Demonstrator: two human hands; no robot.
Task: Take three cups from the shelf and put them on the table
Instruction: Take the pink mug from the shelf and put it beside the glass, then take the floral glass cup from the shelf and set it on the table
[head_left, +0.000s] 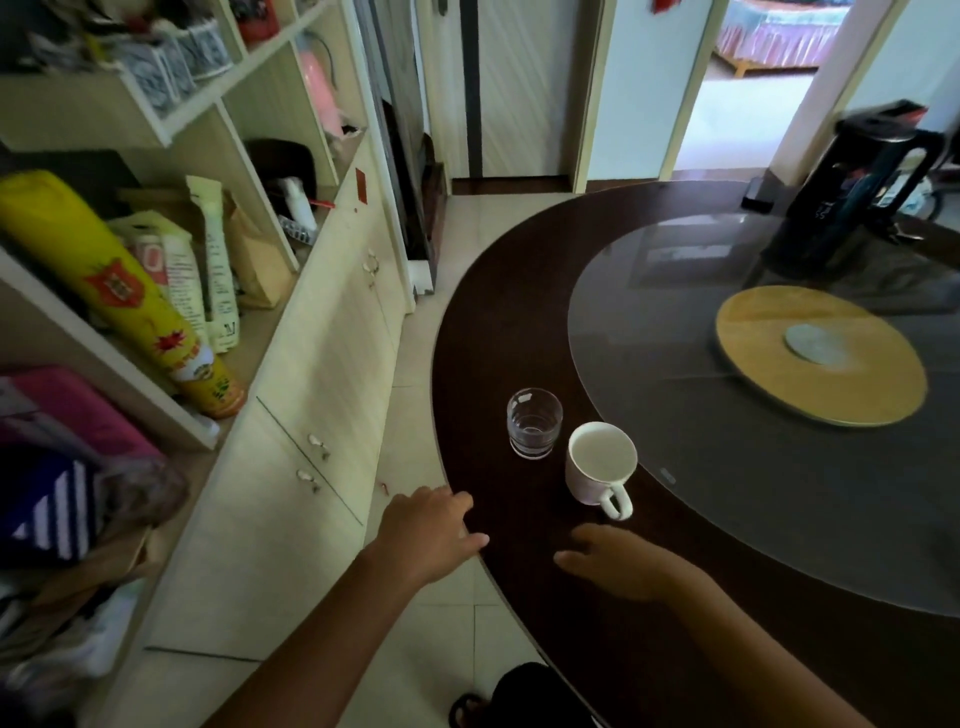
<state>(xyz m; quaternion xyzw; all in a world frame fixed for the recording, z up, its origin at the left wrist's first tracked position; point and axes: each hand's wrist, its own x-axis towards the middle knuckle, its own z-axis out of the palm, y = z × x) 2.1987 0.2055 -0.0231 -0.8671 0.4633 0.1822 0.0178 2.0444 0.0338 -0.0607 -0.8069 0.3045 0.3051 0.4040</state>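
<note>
The left hand (426, 525) reaches forward, palm down, its grip loose and empty at the edge of the round table (519, 322). The right hand (618, 564) rests flat on the table, fingers apart, holding nothing. A clear glass cup (534, 430) and a white mug (600, 462) stand just beside each other ahead of the hands.

Yellow spray can (124, 296) tilted beside paper bags (208, 260); black kettle (852, 192) behind round wooden disc (821, 358).

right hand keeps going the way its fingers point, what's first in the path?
Judging by the picture, the right hand points left across the table edge toward the left hand, so that comes first. The white mug sits farther in, off that line; depth is uncertain.
</note>
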